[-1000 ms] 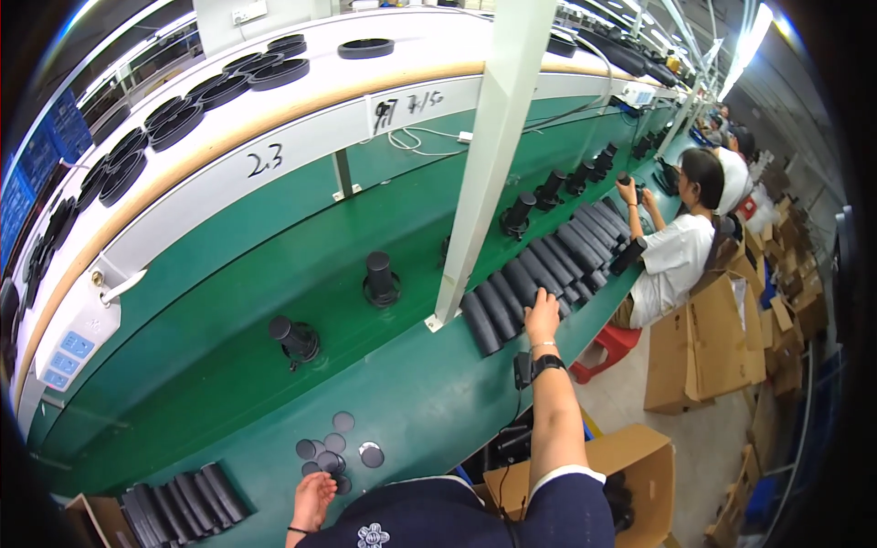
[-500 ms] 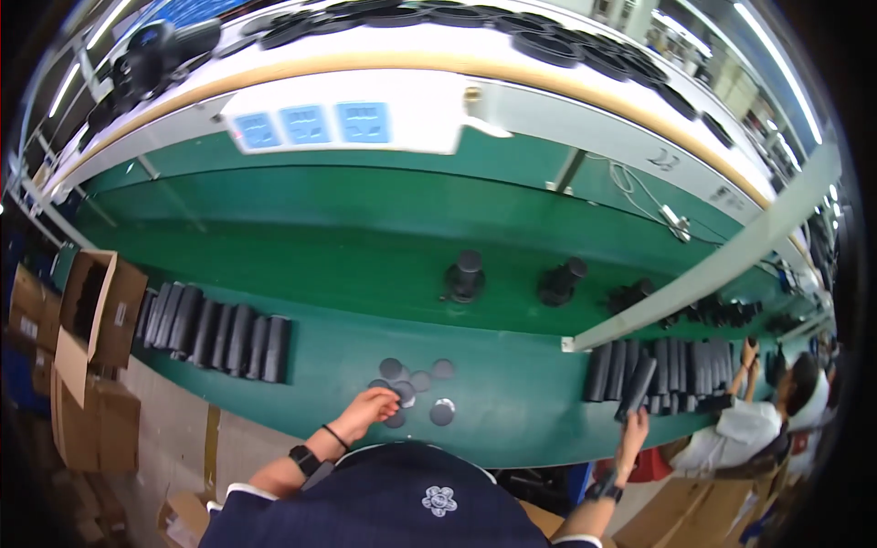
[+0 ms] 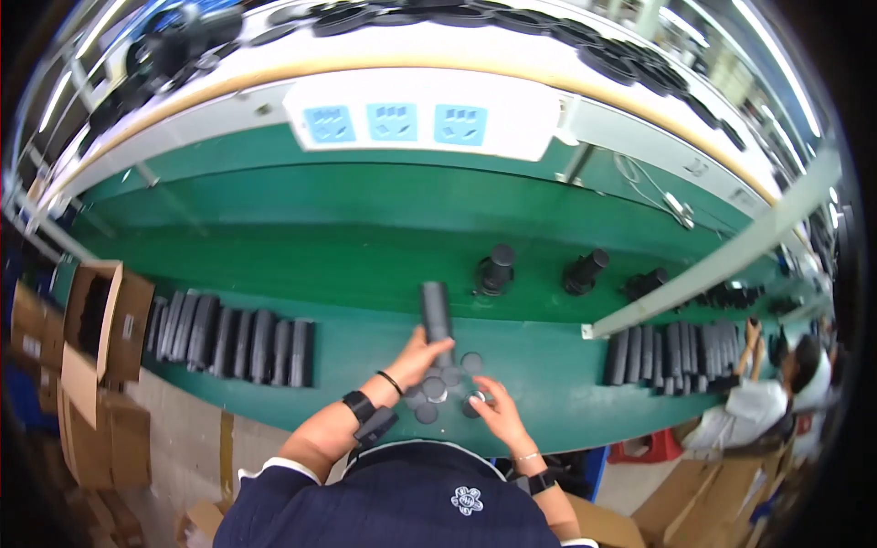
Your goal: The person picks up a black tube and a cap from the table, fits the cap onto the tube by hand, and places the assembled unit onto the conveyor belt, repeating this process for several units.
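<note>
Three blue square labels (image 3: 391, 122) in row on white panel (image 3: 512, 123) above green worktop (image 3: 274, 247). Open brown cardboard boxes (image 3: 100, 320) stacked far left, more brown boxes (image 3: 703, 507) bottom right on floor.

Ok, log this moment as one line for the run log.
left hand: holds dark tube upright | right hand: on round caps | surface: green bench | left: tube row

Discs (image 3: 438, 388) lie between hands, tube row (image 3: 233, 339) left.
</note>
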{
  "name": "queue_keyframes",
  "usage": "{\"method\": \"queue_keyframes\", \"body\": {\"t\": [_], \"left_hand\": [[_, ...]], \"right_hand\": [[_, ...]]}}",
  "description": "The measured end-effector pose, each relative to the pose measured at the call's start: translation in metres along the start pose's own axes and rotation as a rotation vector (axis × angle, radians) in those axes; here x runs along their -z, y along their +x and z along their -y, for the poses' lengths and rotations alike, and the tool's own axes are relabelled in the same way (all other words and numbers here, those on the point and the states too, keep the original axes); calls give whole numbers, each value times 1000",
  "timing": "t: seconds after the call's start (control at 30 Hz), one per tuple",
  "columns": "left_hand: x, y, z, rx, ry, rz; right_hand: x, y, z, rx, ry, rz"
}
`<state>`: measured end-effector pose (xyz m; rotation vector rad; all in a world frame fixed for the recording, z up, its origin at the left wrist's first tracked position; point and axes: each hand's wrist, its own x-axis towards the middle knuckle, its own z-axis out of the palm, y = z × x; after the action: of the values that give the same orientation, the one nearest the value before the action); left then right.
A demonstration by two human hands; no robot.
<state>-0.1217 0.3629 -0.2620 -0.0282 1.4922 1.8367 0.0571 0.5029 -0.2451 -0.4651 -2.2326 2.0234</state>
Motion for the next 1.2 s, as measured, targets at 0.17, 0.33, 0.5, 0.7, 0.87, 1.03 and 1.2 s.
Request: {"method": "queue_keyframes", "body": {"t": [0.17,0.33,0.5,0.7,0.87,1.03,1.2], "left_hand": [[76,97,-16,-175,285,-180],[118,176,-2,-348,542,-380],[93,192,5,-152,874,-485],[86,179,7,-145,969,-557],[124,137,10,-433,953,-603],[141,62,36,-284,596,-373],[98,-11,24,-47,446,-274]], "right_hand": [[36,-64,-41,-232,224,-304],[42,-140,-68,-358,180,-591],[76,-162,-87,-466,101,-518],[211,-83,-107,-359,-562,-654],[283,-6,-78,-419,-787,-909],[305,29,-73,-639,-857,-975],[303,44,-62,-666,-981,-919]]}}
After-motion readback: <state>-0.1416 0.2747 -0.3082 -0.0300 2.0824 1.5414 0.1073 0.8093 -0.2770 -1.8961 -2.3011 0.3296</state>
